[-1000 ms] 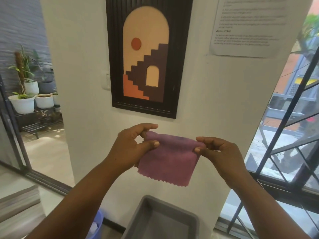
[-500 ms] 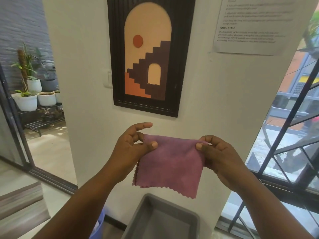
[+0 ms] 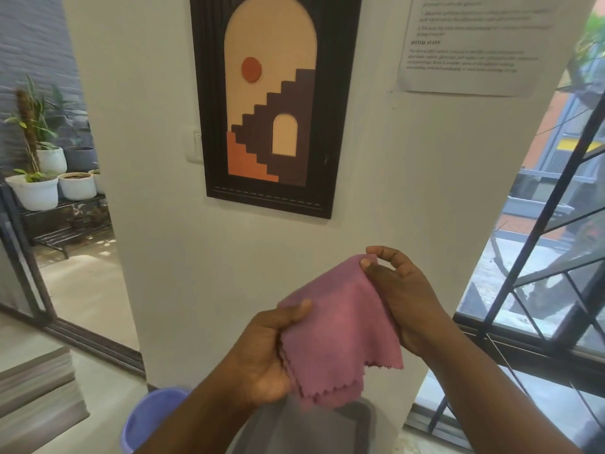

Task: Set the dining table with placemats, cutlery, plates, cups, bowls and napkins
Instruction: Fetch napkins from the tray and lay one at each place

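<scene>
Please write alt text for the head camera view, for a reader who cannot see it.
Two hands hold a pink napkin before a white wall: the left hand grips its lower edge, the right hand pinches its top corner. A framed picture hangs above; a grey tub stands below.

The wall notice (image 3: 474, 44) bears the heading "INITIAL STATE".

A white wall (image 3: 163, 126) and what hangs on and stands around it

A dark-framed picture (image 3: 273, 103) of stairs and an arch hangs on the wall, with a light switch (image 3: 195, 148) just left of it and a printed sheet (image 3: 474, 44) to its right. Potted plants (image 3: 42, 178) stand on a rack far left. A barred window (image 3: 540, 257) is right. A grey bin (image 3: 327, 427) and purple bucket (image 3: 147, 417) sit below.
</scene>
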